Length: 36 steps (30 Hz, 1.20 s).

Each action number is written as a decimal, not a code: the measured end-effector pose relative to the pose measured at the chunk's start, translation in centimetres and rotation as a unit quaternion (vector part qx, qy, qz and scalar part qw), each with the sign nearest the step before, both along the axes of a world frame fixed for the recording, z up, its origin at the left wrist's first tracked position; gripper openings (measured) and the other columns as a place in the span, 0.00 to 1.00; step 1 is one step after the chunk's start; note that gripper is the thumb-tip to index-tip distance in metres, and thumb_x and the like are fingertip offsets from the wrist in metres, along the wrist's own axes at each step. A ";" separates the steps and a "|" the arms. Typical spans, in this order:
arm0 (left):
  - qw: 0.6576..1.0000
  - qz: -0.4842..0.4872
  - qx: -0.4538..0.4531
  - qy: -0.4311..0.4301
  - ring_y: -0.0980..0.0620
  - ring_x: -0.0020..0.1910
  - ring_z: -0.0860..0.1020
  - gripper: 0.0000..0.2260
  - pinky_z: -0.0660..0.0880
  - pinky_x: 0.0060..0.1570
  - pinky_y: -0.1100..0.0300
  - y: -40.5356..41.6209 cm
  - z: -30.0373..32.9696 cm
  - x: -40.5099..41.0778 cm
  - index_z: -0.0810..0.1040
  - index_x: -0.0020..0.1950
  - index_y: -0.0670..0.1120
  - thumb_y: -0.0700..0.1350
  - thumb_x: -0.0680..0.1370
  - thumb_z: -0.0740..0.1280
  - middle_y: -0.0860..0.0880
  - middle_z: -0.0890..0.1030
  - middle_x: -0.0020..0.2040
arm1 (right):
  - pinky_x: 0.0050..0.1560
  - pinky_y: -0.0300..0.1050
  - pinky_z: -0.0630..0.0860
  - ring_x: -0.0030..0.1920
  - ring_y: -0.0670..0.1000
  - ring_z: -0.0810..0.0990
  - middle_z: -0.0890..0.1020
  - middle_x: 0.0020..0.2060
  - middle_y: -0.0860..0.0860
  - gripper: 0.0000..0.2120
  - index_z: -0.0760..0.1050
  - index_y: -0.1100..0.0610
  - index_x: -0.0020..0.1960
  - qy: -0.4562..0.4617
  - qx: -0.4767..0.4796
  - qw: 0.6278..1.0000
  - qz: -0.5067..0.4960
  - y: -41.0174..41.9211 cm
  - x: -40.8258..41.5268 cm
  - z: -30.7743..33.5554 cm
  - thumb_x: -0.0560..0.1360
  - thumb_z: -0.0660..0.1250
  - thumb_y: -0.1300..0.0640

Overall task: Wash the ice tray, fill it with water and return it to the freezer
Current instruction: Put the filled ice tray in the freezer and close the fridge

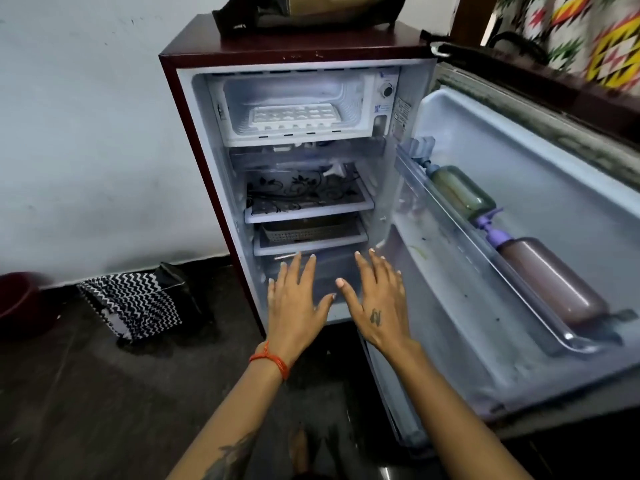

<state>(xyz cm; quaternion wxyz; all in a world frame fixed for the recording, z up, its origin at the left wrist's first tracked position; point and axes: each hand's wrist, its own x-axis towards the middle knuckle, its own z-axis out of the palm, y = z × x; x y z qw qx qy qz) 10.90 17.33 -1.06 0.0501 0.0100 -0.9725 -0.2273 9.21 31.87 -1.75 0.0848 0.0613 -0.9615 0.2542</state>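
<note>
A white ice tray [295, 118] lies flat on the floor of the freezer compartment [349, 95] at the top of a small maroon fridge [194, 140]. The fridge door [519, 188] stands wide open to the right. My left hand [296, 303] and my right hand [379, 299] are both stretched out side by side, palms down with fingers spread, in front of the fridge's lowest section. Neither hand holds anything. Both are well below the ice tray.
The door shelf holds a green bottle [460, 194] and a brown pump bottle [550, 282] lying on their sides. A shelf with a floral pattern [304, 195] and a grey basket [304, 232] sit inside. A zigzag-patterned bag [131, 303] lies on the dark floor at left. A bag [304, 8] rests on top.
</note>
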 end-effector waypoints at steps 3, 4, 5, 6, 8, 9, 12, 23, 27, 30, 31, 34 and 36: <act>1.000 -0.009 0.021 0.000 0.45 0.77 0.50 0.33 0.54 0.74 0.45 1.0 -0.3 2.2 0.52 0.78 0.49 0.58 0.78 0.62 0.47 0.52 0.79 | 0.75 0.56 0.48 0.76 0.55 0.55 0.60 0.75 0.55 0.39 0.59 0.53 0.76 -0.006 -0.016 1.000 -0.003 0.9 2.6 -0.3 0.72 0.42 0.32; 1.000 -0.013 0.026 0.002 0.45 0.77 0.51 0.33 0.54 0.74 0.45 1.3 -0.4 2.9 0.53 0.78 0.49 0.58 0.78 0.62 0.47 0.53 0.79 | 0.75 0.55 0.48 0.76 0.55 0.55 0.60 0.75 0.55 0.39 0.59 0.53 0.76 -0.007 -0.017 1.000 -0.006 1.2 3.5 -0.4 0.72 0.42 0.32; 0.999 -0.018 0.030 0.005 0.45 0.77 0.52 0.32 0.55 0.74 0.45 1.6 -0.6 3.4 0.54 0.78 0.49 0.58 0.78 0.62 0.47 0.53 0.78 | 0.75 0.55 0.48 0.76 0.55 0.54 0.59 0.75 0.55 0.39 0.59 0.52 0.76 -0.010 -0.013 1.000 -0.010 1.5 4.2 -0.6 0.72 0.42 0.32; 0.999 -0.024 0.034 0.009 0.45 0.77 0.53 0.32 0.55 0.73 0.45 1.8 -0.8 3.9 0.54 0.78 0.49 0.57 0.78 0.62 0.47 0.54 0.78 | 0.75 0.54 0.48 0.76 0.54 0.54 0.59 0.76 0.54 0.39 0.59 0.52 0.76 -0.013 -0.008 1.000 -0.014 1.7 4.9 -0.8 0.72 0.41 0.31; 0.998 -0.040 0.045 0.017 0.46 0.77 0.54 0.31 0.56 0.74 0.46 2.3 -1.1 4.7 0.55 0.77 0.49 0.56 0.78 0.63 0.47 0.56 0.78 | 0.75 0.54 0.48 0.76 0.54 0.54 0.59 0.76 0.54 0.40 0.59 0.52 0.75 -0.014 -0.009 1.000 -0.023 2.1 6.4 -1.0 0.72 0.41 0.30; 0.997 -0.048 0.052 0.019 0.47 0.77 0.54 0.31 0.56 0.74 0.47 2.5 -1.3 5.2 0.56 0.77 0.49 0.55 0.78 0.63 0.48 0.56 0.78 | 0.75 0.54 0.48 0.76 0.54 0.54 0.59 0.76 0.54 0.41 0.59 0.52 0.75 -0.010 -0.014 0.999 -0.028 2.3 7.1 -1.1 0.72 0.40 0.28; 0.995 -0.070 0.065 0.012 0.48 0.77 0.55 0.30 0.56 0.74 0.49 3.1 -1.6 6.4 0.56 0.77 0.49 0.53 0.78 0.63 0.48 0.56 0.78 | 0.75 0.54 0.48 0.76 0.53 0.54 0.59 0.76 0.53 0.43 0.58 0.51 0.76 -0.002 -0.010 0.999 -0.047 2.7 8.9 -1.3 0.71 0.35 0.28; 0.979 -0.168 0.116 -0.005 0.49 0.76 0.58 0.30 0.58 0.73 0.54 5.3 -2.8 12.2 0.59 0.76 0.45 0.50 0.77 0.65 0.47 0.60 0.77 | 0.74 0.50 0.51 0.75 0.53 0.57 0.62 0.75 0.53 0.43 0.60 0.52 0.75 -0.006 -0.019 0.990 -0.137 4.2 17.3 -2.2 0.72 0.34 0.27; 0.970 -0.214 0.119 -0.006 0.51 0.76 0.57 0.30 0.55 0.74 0.57 7.2 -3.0 14.2 0.58 0.76 0.45 0.51 0.78 0.65 0.48 0.60 0.77 | 0.74 0.49 0.48 0.75 0.52 0.57 0.60 0.75 0.52 0.42 0.60 0.51 0.75 -0.014 -0.017 0.984 -0.174 5.9 19.8 -2.3 0.72 0.35 0.27; 0.963 -0.235 0.131 -0.001 0.51 0.76 0.58 0.30 0.54 0.72 0.60 8.9 -3.1 15.4 0.59 0.76 0.45 0.52 0.78 0.65 0.48 0.61 0.76 | 0.75 0.52 0.52 0.75 0.53 0.57 0.61 0.75 0.53 0.41 0.60 0.52 0.75 -0.008 -0.020 0.979 -0.201 7.3 21.4 -2.5 0.73 0.38 0.28; 0.961 -0.238 0.137 0.001 0.51 0.76 0.59 0.30 0.54 0.72 0.61 9.4 -3.1 15.7 0.59 0.76 0.44 0.54 0.78 0.63 0.47 0.62 0.76 | 0.75 0.52 0.52 0.75 0.52 0.57 0.62 0.75 0.52 0.40 0.60 0.52 0.75 -0.007 -0.017 0.978 -0.205 7.7 21.8 -2.6 0.74 0.38 0.29; 0.956 -0.255 0.146 0.006 0.52 0.75 0.59 0.33 0.55 0.71 0.63 11.4 -3.2 17.0 0.60 0.76 0.45 0.62 0.76 0.55 0.47 0.63 0.76 | 0.75 0.54 0.54 0.75 0.51 0.57 0.61 0.75 0.51 0.38 0.58 0.51 0.75 -0.006 -0.015 0.975 -0.221 9.4 23.2 -3.0 0.74 0.39 0.29; 0.954 -0.259 0.153 0.013 0.53 0.75 0.58 0.32 0.52 0.70 0.66 12.9 -3.3 17.6 0.58 0.76 0.46 0.60 0.77 0.55 0.49 0.62 0.76 | 0.74 0.56 0.56 0.75 0.52 0.59 0.63 0.74 0.52 0.37 0.59 0.51 0.75 0.005 -0.023 0.971 -0.237 10.7 23.9 -3.3 0.75 0.41 0.30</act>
